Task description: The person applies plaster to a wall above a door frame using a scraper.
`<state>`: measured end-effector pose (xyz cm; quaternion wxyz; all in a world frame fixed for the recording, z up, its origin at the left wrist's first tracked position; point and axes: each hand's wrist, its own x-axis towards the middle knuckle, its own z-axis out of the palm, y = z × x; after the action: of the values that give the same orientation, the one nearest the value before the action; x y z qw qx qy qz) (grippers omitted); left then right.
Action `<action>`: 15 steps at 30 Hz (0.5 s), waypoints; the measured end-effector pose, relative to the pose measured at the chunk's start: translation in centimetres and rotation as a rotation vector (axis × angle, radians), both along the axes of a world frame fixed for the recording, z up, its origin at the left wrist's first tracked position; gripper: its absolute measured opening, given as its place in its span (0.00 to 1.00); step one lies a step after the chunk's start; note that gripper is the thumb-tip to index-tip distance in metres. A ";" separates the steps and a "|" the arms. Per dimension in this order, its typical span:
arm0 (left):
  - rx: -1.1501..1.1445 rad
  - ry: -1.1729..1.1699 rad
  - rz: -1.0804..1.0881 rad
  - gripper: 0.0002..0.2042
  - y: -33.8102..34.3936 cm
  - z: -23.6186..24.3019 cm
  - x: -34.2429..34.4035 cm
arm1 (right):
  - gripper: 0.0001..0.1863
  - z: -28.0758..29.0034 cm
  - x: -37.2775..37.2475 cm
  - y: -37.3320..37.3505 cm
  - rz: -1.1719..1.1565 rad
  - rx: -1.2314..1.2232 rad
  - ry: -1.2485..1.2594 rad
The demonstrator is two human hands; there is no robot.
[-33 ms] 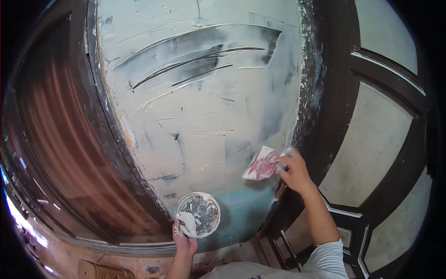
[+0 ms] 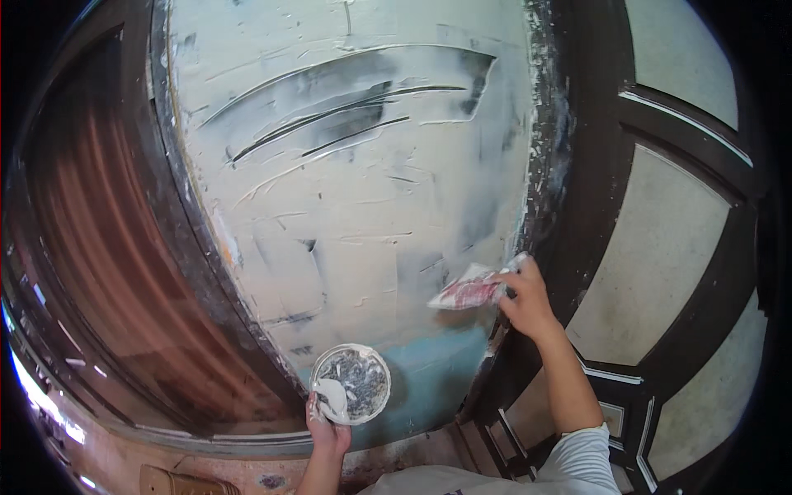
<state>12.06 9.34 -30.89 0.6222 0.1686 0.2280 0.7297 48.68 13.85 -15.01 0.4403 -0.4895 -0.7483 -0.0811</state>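
My right hand (image 2: 528, 307) is closed on a putty spreader (image 2: 464, 290), a flat red blade smeared with white. The spreader slants in front of the lower right of the wall (image 2: 363, 206); whether it touches I cannot tell. In my left hand (image 2: 328, 431) is a round tub (image 2: 387, 388), gripped at its lower left rim, with the mouth facing me. A lump of white putty (image 2: 332, 398) sits by that hand at the tub's edge, and grey and white residue coats the inside. Uneven pale putty covers the wall, with dark streaks and ridges.
Dark frames stand on both sides of the wall. To the left is a reddish-brown panel (image 2: 140, 247); to the right, a dark door with pale panels (image 2: 660, 256). A brown object (image 2: 181, 480) lies at the lower left on the floor.
The spreader has tilted, so its blade looks narrower. My right hand has turned slightly with it and sits a little farther right. My left hand and the tub stay nearly still.
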 end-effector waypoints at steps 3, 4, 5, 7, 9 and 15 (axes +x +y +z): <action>-0.009 -0.012 -0.017 0.17 -0.4 0.6 0.0 | 0.12 0.4 1.4 0.9 -0.099 0.233 0.110; -0.011 -0.017 -0.013 0.17 -0.5 0.3 -0.2 | 0.12 0.7 1.9 1.3 -0.113 0.238 0.112; -0.008 -0.014 -0.027 0.17 -0.4 0.2 -0.2 | 0.12 1.0 2.4 1.6 -0.091 0.149 0.225; -0.005 0.002 -0.026 0.18 -0.4 0.2 -0.4 | 0.13 2.5 2.9 2.2 -0.057 0.140 0.364; 0.000 0.008 -0.032 0.19 -0.2 0.4 -0.5 | 0.13 5.6 2.8 2.4 -0.116 0.228 0.414; 0.014 0.005 -0.050 0.20 -0.3 0.1 -0.8 | 0.16 15.4 4.3 6.4 -0.347 0.808 0.435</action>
<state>11.30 9.06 -30.77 0.6384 0.1807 0.2201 0.7151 52.93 20.21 0.36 0.7210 -0.4024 -0.4554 -0.3330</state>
